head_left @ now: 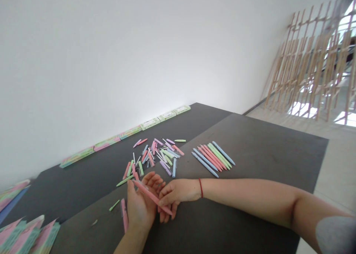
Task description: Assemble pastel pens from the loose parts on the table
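A pink pen (151, 195) slants across in front of my left palm. Its upper end lies against the thumb of my left hand (143, 205), whose palm faces up with loosely curled fingers. Near the pen's lower end, my right hand (174, 192) pinches it between thumb and fingers. Another pink pen piece (124, 215) lies on the table just left of my left wrist. Beyond my hands spreads a loose pile of pastel pen parts (152, 153). To the right, several blue, pink and green pens (213, 157) lie side by side in a row.
Flat, printed packs (150, 124) line the wall edge of the dark table (264, 153). More pastel packs (25, 233) stand at the lower left. A small green piece (114, 205) lies near my left hand. Wooden racks (311, 68) stand on the floor at right.
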The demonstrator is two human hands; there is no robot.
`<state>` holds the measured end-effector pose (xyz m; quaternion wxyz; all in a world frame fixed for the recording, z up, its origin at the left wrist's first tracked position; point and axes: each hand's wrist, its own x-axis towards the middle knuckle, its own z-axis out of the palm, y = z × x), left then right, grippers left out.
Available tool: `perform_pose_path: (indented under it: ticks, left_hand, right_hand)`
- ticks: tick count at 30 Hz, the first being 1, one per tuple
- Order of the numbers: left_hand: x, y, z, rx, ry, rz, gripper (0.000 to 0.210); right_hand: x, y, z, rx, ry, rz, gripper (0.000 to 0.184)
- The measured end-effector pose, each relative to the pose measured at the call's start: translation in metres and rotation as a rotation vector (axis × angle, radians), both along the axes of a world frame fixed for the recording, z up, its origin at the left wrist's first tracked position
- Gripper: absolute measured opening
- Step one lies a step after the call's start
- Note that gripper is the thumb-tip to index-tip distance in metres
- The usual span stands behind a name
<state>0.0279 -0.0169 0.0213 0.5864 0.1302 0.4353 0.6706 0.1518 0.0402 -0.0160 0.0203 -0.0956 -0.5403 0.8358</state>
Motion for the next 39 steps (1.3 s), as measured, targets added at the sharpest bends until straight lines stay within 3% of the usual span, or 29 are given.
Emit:
perform_pose_path:
  ticks: [4,6,11,14,17,22,28,39]
  left_hand:
    - [-0.005,0.008,-0.01,-0.002,0.084,0.062,0.05]
    - [-0.008,0.012,-0.015,0.015,0.115,0.087,0.05]
    - [-0.012,0.016,-0.027,0.063,0.129,0.084,0.044]
    - [-0.011,0.018,-0.031,0.082,0.141,0.077,0.04]
    - [-0.009,0.019,-0.032,0.09,0.159,0.079,0.036]
    - [-0.006,0.018,-0.03,0.097,0.196,0.084,0.034]
    - [-0.006,0.019,-0.035,0.118,0.219,0.083,0.036]
    - [-0.002,0.016,-0.038,0.118,0.21,0.107,0.031]
  right_hand:
    - [0.004,0.002,0.01,0.199,-0.157,-0.168,0.017]
    - [0.013,0.0,0.019,0.344,-0.246,-0.196,0.016]
    - [0.062,-0.011,0.033,0.962,-0.528,-0.308,0.026]
    - [0.094,-0.014,0.037,1.305,-0.708,-0.472,0.019]
    - [0.113,-0.013,0.041,1.494,-0.903,-0.523,0.023]
    - [0.117,-0.006,0.041,1.634,-1.151,-0.536,0.03]
    - [0.104,0.001,0.03,1.657,-1.199,-0.544,0.025]
    - [0.067,0.008,0.032,1.851,-0.977,-0.499,0.033]
